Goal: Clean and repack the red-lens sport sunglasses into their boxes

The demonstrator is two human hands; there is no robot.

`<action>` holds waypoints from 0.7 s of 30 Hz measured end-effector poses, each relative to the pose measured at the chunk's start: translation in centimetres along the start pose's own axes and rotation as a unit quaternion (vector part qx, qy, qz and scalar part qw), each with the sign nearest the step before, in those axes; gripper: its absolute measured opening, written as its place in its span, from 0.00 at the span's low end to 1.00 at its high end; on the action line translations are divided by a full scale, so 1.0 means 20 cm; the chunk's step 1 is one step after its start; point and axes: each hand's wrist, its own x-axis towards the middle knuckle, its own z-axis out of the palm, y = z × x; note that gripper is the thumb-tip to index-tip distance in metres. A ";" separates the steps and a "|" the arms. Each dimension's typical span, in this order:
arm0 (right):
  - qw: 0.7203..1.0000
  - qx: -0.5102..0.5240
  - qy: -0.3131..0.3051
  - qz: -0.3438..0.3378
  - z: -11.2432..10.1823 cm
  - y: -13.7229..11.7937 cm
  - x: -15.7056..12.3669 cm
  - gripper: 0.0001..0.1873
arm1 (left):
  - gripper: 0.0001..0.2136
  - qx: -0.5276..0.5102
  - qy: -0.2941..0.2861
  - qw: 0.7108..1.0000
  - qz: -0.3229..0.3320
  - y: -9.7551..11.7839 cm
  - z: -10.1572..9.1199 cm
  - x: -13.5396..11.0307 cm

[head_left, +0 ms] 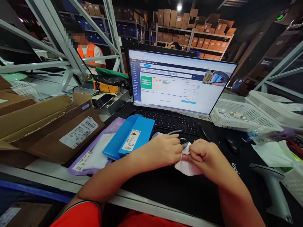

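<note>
Currently, one white cloth (188, 168) is between two hands, over one black mat (153, 186). Right hand (205, 154): fingers clamped on the cloth. Left hand (165, 148): fingers curled at its left edge; cannot tell whether they grip it. To the left, one blue box (148, 126) partly overlaps one purple bag (96, 156). Behind: one keyboard (170, 121), one monitor (175, 88). Right: one mouse (232, 144), one scanner (272, 183).
</note>
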 end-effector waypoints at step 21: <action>0.962 0.172 -0.184 -0.105 -0.10 0.05 -0.01 0.30 | 0.12 -0.081 0.001 0.997 0.007 -0.02 -0.11 -0.02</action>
